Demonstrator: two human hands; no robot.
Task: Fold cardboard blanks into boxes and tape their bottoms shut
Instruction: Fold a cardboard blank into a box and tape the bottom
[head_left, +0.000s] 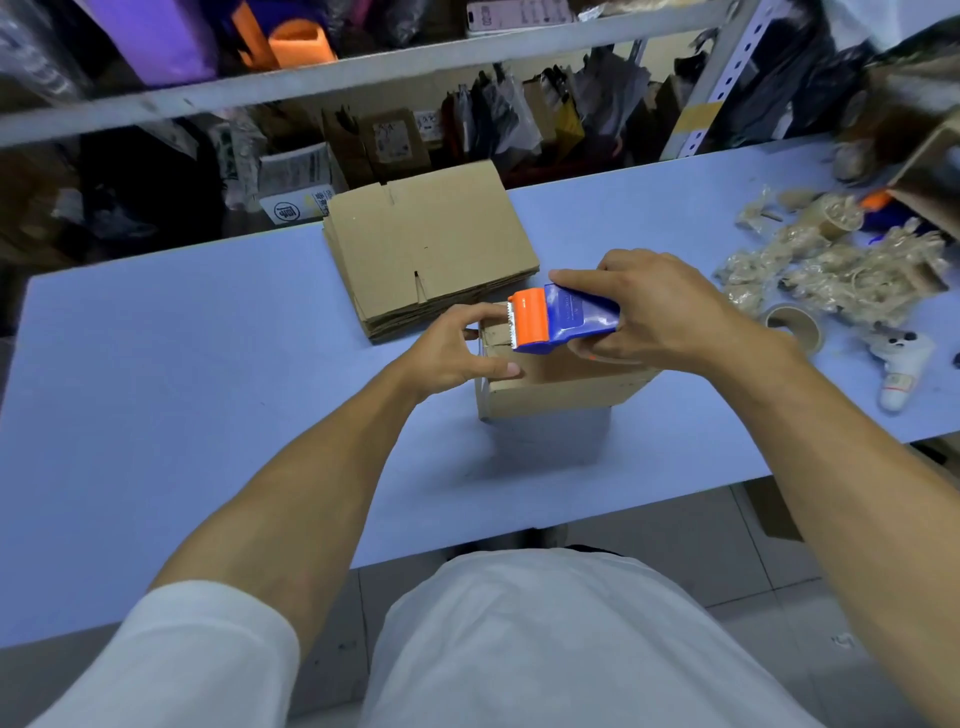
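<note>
Your right hand (660, 312) grips one blue-and-orange plastic tape dispenser (563, 319), its toothed edge on top of the single folded corrugated box (561, 384) mid-table. Your left hand (457, 348) pinches the box's left end. Behind lies one flat stack of cardboard blanks (426, 249); right, one empty tape core (795, 325).

Bare table (182, 364) left, flat blanks (426, 254) behind box (561, 387) — tape scraps (831, 265) crowd right
</note>
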